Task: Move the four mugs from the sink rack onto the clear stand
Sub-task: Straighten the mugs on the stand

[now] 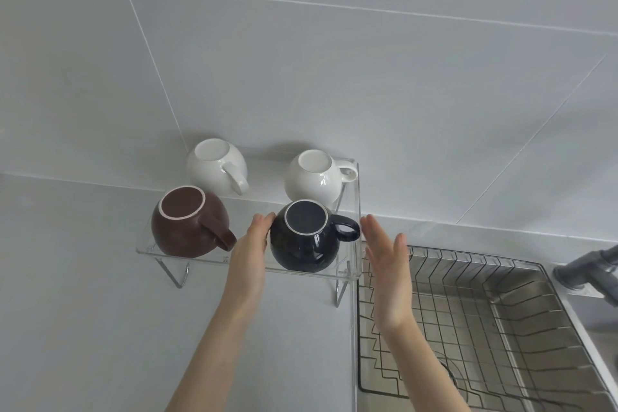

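Observation:
Upside down on the clear stand (353,211) are a brown mug (187,231) at front left, a dark blue mug (306,244) at front right, a white mug (214,165) at back left and a second white mug (312,177) at back right. My left hand (250,251) lies flat against the dark blue mug's left side, fingers straight. My right hand (388,264) hovers open just right of that mug's handle, a small gap away. The wire sink rack (468,318) at lower right holds no mugs.
A tiled wall rises close behind the stand. A grey countertop (67,311) spreads to the left and in front. A grey faucet (588,267) juts in at the right edge above the steel sink (568,294).

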Demonstrator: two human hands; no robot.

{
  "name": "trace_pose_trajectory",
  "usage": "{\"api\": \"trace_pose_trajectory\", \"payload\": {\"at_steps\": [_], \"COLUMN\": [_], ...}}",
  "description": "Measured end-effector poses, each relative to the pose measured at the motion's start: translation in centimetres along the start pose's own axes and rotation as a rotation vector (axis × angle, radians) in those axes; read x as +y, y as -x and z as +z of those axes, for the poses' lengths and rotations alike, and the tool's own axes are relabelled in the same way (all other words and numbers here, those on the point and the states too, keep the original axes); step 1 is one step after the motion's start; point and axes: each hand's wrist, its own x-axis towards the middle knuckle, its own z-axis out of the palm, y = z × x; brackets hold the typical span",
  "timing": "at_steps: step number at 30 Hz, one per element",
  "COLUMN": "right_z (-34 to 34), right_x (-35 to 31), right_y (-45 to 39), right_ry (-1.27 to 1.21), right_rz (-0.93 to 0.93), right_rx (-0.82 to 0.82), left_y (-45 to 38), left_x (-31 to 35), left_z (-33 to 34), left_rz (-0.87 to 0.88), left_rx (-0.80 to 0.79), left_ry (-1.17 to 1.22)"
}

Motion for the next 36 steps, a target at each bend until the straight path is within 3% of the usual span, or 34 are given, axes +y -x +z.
{"api": "trace_pose_trajectory", "payload": {"at_steps": [4,10,25,33,36], "right_z": [-0.4,0.3,0.2,0.0,-0.1], "right_x": [-1.6,-2.9,-1.8,-1.7,-2.1], "right_y": [-5.0,-10.6,-7.2,-6.9,-7.5], "right_ry": [0.077,0.231,0.224,0.231,0.214], "right_rz": [-0.029,0.099,0.097,0.105,0.087], "right_rx": [0.026,-0.069,-0.143,-0.138,-0.087], "left_y": [-2.0,-5.8,-8.7,-8.6,-8.4], "left_x": [0.7,2.6,2.3,2.2,2.9], "left_z": [-0.1,1.2,0.7,1.1,1.2], "left_rz": [0.001,-0.065,-0.081,-0.091,-0.087], "left_rx": [0.059,-0.076,-0.2,-0.213,-0.202], "left_ry": [-0.098,-0.161,-0.222,-0.202,-0.299]}}
